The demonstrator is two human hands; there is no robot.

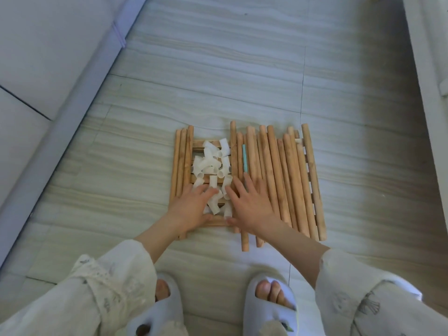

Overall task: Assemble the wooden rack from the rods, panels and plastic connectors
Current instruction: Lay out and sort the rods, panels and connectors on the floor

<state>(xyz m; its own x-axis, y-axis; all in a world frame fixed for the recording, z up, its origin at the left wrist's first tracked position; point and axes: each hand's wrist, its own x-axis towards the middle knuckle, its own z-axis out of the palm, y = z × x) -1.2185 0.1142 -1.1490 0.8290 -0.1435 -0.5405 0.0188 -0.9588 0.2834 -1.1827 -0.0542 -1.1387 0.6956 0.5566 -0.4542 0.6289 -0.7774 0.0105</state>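
Floor: pale striped floor tiles [218, 69], all the parts are in one pile on them, middle of the view, just past the person's feet.
Rods: big bunch of wooden rods [274, 175] lying side by side, running near to far. Most sit on the right half of the pile, and three more [180, 161] line the left edge.
Panels: slatted wooden panels [311, 170] are underneath everything. You can see slats poking out at the right edge and a bit between the connectors.
Connectors: heap of white plastic connectors [213, 163], short tubes and elbows, sitting between the two rod groups on top of the panel.
Green thing: thin teal stick [244, 158] lying along the rods just right of the connectors, can't tell what it is.
Left hand: left hand [191, 209] flat on the near left of the pile, fingers spread and relaxed, tips touching the connectors, not gripping anything.
Right hand: right hand [249, 207] same deal, fingers straight and spread, resting on the rods right beside the connectors.
Feet: pale slippers [269, 309] at the near edge.
Left side: grey sofa [48, 57].
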